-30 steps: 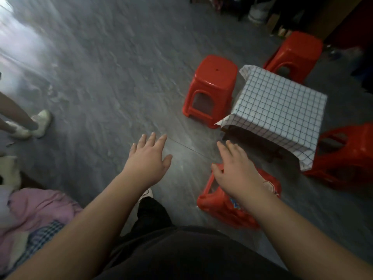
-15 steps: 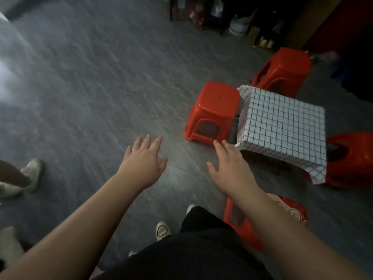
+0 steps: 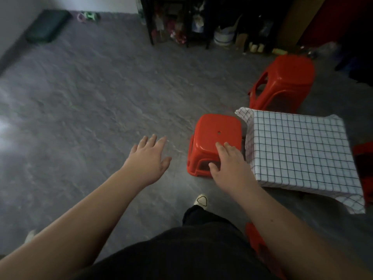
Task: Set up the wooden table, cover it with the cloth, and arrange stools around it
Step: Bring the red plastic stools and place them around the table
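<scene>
A white cloth with a dark grid (image 3: 298,150) covers the low table at the right, and the table itself is hidden under it. A red plastic stool (image 3: 217,136) stands against its left side. Another red stool (image 3: 284,81) stands beyond the table. Part of a third red stool (image 3: 363,158) shows at the right edge, and a fourth (image 3: 260,247) sits low by my right arm. My left hand (image 3: 150,160) hovers over bare floor with its fingers spread. My right hand (image 3: 230,164) is held out flat in front of the near stool, holding nothing.
The grey stone-pattern floor (image 3: 90,102) stretches wide to the left. A dark shelf with bottles and a bucket (image 3: 223,37) lines the far wall. A dark flat case (image 3: 48,25) lies at the far left. My white shoe (image 3: 200,199) is below the stool.
The view has tilted up and swung left, so the table and stools have slid to the right. The stool under my right hand has dropped nearly out of sight. Both hands stay empty.
</scene>
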The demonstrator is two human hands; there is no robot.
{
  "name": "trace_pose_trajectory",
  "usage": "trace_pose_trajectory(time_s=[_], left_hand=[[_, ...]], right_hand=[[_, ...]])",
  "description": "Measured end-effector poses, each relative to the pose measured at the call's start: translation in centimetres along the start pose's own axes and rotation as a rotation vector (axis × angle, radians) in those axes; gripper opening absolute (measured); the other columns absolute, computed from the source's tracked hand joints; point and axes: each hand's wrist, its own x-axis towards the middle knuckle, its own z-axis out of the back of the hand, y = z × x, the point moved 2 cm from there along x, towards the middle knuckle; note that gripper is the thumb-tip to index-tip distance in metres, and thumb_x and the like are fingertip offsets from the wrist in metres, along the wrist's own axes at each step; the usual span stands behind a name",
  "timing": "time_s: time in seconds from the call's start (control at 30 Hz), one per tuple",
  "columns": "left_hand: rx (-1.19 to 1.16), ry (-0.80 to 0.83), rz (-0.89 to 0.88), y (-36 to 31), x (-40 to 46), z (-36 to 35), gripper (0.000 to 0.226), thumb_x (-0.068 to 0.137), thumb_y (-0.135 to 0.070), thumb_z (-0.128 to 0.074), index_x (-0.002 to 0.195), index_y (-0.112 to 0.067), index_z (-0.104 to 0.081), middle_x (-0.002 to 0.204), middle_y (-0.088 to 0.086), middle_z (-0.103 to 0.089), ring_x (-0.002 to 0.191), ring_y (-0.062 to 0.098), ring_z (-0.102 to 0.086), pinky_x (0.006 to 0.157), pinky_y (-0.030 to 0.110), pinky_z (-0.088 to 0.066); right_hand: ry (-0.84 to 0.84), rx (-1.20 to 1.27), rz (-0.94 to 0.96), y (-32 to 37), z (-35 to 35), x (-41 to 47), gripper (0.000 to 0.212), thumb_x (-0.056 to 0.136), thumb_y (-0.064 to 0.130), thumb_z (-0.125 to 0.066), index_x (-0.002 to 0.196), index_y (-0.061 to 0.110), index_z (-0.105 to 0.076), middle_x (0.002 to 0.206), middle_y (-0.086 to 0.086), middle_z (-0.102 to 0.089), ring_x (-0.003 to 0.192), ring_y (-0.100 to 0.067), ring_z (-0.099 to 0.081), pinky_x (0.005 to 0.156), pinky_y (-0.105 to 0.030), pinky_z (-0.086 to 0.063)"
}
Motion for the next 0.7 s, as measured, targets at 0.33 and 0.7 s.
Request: trace_pose_trajectory(time_s=[0.33,0.7], left_hand=[[0.040,0.078,-0.200,-2.1,19.7,6.1,0.072,0.099,-0.050,-0.042,0.158,-0.023,-0.012,0.165,0.010,-0.015,0.152,0.032,-0.011,0.122,0.048,-0.019],[0.250,0.225,-0.792,-9.2,44.3,7.6,0.070,0.096,-0.047,-0.046,0.156,-0.021,-0.021,0.158,0.007,-0.032,0.147,0.031,-0.025,0.117,0.048,-0.026]], right_hand=[[-0.011,0.026,-0.184,-1.7,5.2,12.9,0.072,0.098,0.050,-0.047,0.158,0.025,-0.015,0.165,-0.006,-0.021,0.152,-0.024,-0.019,0.119,-0.046,-0.030],[-0.126,0.274,-0.760,-1.7,4.1,24.8,0.072,0.099,0.049,-0.045,0.159,0.026,-0.013,0.167,-0.002,-0.014,0.154,-0.023,-0.008,0.121,-0.048,-0.018]])
